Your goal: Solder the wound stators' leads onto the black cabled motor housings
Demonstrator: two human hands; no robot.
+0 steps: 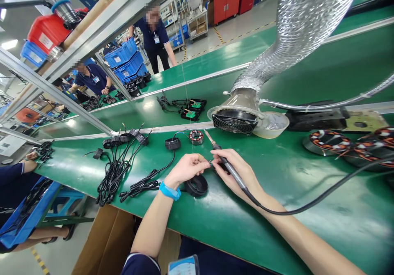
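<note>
My right hand (235, 168) is closed around the handle of a soldering iron (232, 173), its tip pointing up and away from me. My left hand (191, 167), with a blue wristband (170, 191), pinches a thin wire (210, 162) just beside the right fingertips; its exact end is hidden by the fingers. Under the left hand lies a round black housing (197, 185), partly covered. Beyond the hands sits a small stator with copper windings (196, 137), joined by a lead to another black housing (172, 143). A fine strand hangs from above near it.
A fume extractor (235, 120) with a silver duct (295, 28) stands behind, beside a shallow bowl (272, 125). Larger stators (328, 142) lie at right. Bundled black cables (113, 178) lie at left on the green bench (246, 234). Other people work across and to the left.
</note>
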